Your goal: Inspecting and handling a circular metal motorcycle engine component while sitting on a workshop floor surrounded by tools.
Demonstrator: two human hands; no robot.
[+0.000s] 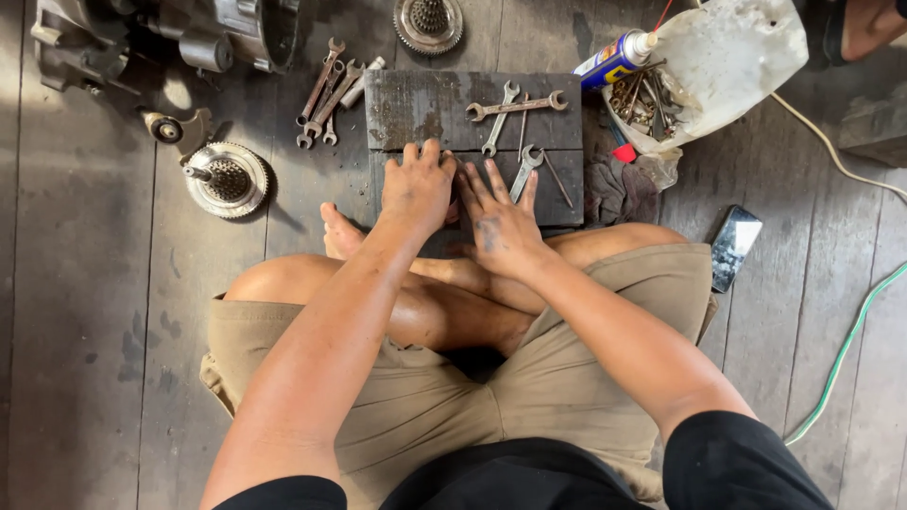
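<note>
Hands: left hand [416, 189] and right hand [501, 222] rest spread flat, gripping nothing, on the dark worn wooden board's [416, 109] near edge; keep palms level beside the steel spanners [515, 106].

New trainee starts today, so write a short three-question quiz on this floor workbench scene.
1. True or false: the left hand lies flat on the dark wooden board.
2. Which lies nearest the right hand? A) spray can B) phone C) combination wrench
3. Fill in: the loose bunch of wrenches lies on the floor to the ____ of the board, as seen in the picture.

Key: 1 true; 2 C; 3 left.
</note>
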